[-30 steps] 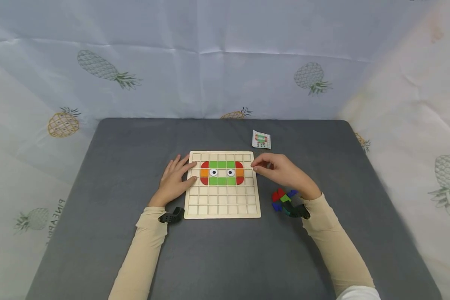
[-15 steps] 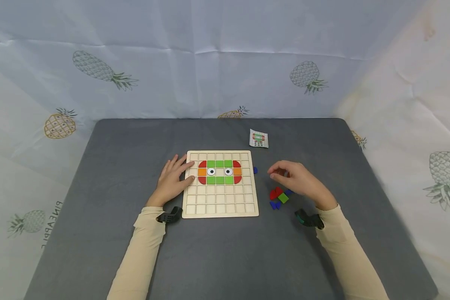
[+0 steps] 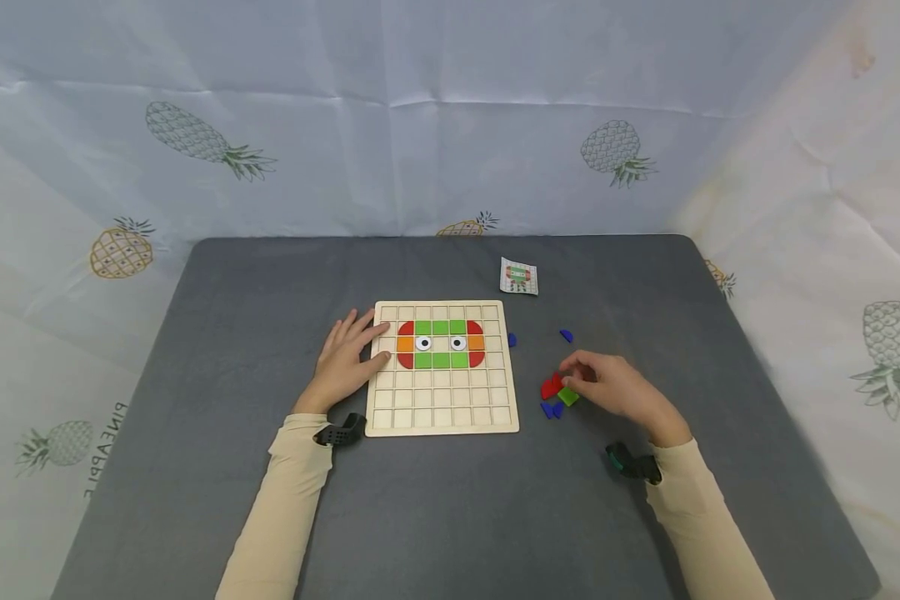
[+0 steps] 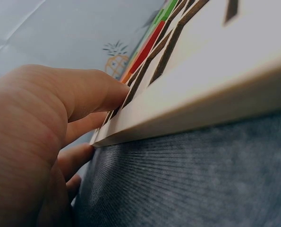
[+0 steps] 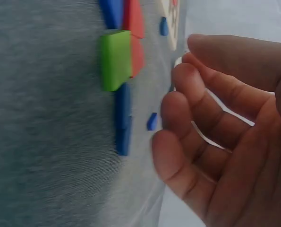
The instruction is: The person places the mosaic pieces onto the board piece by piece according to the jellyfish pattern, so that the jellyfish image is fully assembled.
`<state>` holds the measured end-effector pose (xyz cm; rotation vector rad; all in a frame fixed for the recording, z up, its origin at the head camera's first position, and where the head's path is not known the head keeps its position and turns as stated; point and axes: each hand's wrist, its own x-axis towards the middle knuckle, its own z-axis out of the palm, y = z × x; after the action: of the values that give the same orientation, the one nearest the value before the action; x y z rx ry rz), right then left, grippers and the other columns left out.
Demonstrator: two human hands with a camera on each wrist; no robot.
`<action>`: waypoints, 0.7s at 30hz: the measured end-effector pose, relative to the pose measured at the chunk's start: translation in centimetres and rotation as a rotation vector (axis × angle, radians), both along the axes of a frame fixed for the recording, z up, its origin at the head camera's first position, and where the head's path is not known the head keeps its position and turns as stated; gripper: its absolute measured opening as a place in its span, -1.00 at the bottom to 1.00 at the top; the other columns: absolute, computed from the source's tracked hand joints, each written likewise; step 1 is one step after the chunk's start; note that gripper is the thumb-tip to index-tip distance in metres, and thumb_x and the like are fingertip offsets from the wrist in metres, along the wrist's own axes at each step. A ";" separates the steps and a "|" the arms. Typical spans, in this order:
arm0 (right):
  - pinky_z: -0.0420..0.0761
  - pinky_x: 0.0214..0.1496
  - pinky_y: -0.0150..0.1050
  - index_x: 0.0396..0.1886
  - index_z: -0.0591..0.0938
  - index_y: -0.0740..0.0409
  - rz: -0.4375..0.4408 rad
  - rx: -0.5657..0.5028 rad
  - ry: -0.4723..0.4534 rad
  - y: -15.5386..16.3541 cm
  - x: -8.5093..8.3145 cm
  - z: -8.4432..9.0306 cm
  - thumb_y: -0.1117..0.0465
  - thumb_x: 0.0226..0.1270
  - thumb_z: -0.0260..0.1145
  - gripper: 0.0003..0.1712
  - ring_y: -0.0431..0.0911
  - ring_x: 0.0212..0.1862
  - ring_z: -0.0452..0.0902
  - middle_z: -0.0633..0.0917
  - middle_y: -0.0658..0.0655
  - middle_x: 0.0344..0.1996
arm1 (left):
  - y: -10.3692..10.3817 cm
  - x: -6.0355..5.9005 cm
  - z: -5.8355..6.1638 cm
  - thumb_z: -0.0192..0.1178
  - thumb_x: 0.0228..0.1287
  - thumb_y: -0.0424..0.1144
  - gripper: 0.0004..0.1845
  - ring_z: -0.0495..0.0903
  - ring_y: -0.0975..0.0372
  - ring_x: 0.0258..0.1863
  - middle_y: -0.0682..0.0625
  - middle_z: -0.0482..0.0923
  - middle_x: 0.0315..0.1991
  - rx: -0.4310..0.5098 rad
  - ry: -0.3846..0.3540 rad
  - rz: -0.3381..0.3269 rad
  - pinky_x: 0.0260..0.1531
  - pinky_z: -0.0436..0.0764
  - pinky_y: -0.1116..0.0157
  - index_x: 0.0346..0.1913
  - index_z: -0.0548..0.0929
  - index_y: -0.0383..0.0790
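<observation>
A pale wooden grid board (image 3: 442, 421) lies on the table. Its upper half carries a pattern of green tiles (image 3: 441, 360), red rounded corner tiles, orange tiles and two round eye tiles (image 3: 423, 342). My left hand (image 3: 342, 362) rests on the board's left edge, thumb and fingertips on the wood (image 4: 192, 94). To the board's right, my right hand (image 3: 615, 385) hovers over loose pieces, fingers loosely bent. In the right wrist view nothing shows between its fingers (image 5: 168, 151). Below them are a green square tile (image 5: 115, 60), red pieces (image 3: 551, 387) and blue pieces (image 3: 547, 411).
A small printed card (image 3: 519, 276) with a similar picture lies behind the board. One blue piece (image 3: 512, 340) sits against the board's right edge and another (image 3: 567, 336) lies behind the loose pieces. The grey table (image 3: 270, 275) meets a pineapple-print cloth (image 3: 450, 167) at the back.
My right hand has moved from the board's right edge rightward and down to the loose pieces. Two blue pieces farther back have come into view. The left hand has stayed on the board.
</observation>
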<state>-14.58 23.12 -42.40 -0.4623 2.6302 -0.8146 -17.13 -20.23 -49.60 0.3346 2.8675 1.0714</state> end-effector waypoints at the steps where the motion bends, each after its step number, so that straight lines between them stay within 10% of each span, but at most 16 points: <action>1: 0.40 -0.46 -0.35 0.04 0.66 0.17 -0.001 0.009 -0.012 0.1 0.1 -0.2 0.18 0.48 0.28 -0.76 -0.23 -0.48 0.36 0.61 -0.01 -0.42 | 0.0 0.0 0.0 0.22 0.41 -0.09 -0.38 -0.19 -0.06 0.67 -0.15 0.07 0.63 0.000 0.001 0.001 0.66 -0.29 -0.05 0.49 0.43 -0.09; 21: 0.58 -0.29 -0.11 0.01 0.66 0.14 -0.102 0.276 0.075 -1.4 1.2 -1.7 0.16 0.34 0.42 -0.71 -0.06 -0.22 0.50 0.61 0.11 -0.19 | 0.0 0.0 0.1 0.23 0.39 -0.11 -0.39 -0.17 -0.06 0.67 -0.16 0.09 0.62 -0.003 0.005 0.002 0.66 -0.29 -0.03 0.47 0.44 -0.10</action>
<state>-13.40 21.69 -44.13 -0.2903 2.7986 -0.4583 -17.10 -20.18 -49.47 0.3344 2.8747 1.0682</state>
